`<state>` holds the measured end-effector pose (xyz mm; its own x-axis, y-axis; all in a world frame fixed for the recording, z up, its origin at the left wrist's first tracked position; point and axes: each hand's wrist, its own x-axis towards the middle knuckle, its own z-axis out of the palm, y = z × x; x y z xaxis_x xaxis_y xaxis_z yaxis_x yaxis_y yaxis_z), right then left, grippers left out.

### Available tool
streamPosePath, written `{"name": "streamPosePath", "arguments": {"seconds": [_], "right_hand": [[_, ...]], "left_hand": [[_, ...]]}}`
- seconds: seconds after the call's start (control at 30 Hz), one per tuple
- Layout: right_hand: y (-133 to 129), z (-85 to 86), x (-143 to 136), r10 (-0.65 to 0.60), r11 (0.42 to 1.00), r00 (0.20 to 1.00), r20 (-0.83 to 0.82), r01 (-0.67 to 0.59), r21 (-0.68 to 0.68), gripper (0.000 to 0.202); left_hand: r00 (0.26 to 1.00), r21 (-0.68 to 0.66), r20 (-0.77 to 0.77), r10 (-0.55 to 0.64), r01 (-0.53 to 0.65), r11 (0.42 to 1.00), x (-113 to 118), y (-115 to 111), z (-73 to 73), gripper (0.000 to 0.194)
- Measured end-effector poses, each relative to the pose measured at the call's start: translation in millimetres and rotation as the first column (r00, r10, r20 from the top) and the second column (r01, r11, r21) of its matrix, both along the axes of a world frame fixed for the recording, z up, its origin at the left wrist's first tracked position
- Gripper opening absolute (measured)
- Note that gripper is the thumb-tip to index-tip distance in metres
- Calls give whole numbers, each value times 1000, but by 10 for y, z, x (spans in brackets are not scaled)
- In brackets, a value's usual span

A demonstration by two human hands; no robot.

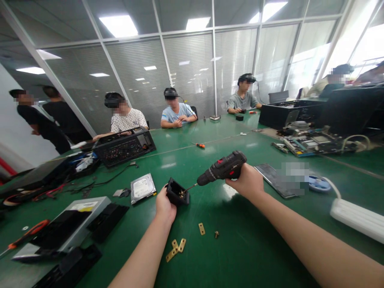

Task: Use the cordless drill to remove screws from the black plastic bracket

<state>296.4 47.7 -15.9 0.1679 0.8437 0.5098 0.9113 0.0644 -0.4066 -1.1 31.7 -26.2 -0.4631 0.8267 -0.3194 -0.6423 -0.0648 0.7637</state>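
three brass strips lie loose in a cluster on the near part of the green table. a fourth strip lies alone just beyond them to the right, and a small screw is right of that. these pieces are already out on the table, apart from the box.

beyond them, left of centre, is the small black box, gripped in the left hand and tilted so its open side shows. brass parts sit inside, so the work on it looks unfinished; how many are left cannot be counted. the right hand is closed around the drill, and its bit points left into the box. whether the tip is seated on a screw head, or turning, cannot be told. judging by this, the job is partway along, at a fastener inside the box.

farther left lies a hard drive, untouched by either hand. far beyond the box, a screwdriver lies unused.
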Motion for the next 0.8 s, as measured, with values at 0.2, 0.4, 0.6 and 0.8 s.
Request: {"name": "streamPosePath", "arguments": {"seconds": [0.2,0.4,0.6,0.8], "right_hand": [[-12,5,3,-11,1000,1000,5,11,-12,32],[-8,-7,20,-19,999,1000,-2,19,-28,32],[-18,4,9,-20,999,1000,-3,20,-29,33],[-20,17,17,-18,999,1000,-4,18,-43,32]], "left_hand": [[1000,12,-4,-2,2,1000,6,-6,-3,9],[1000,15,-11,-11,11,1000,10,-7,-11,9],[1000,25,-9,-3,3,1000,20,-7,-16,10],[1000,23,-7,-8,8,1000,39,-19,6,10]]}}
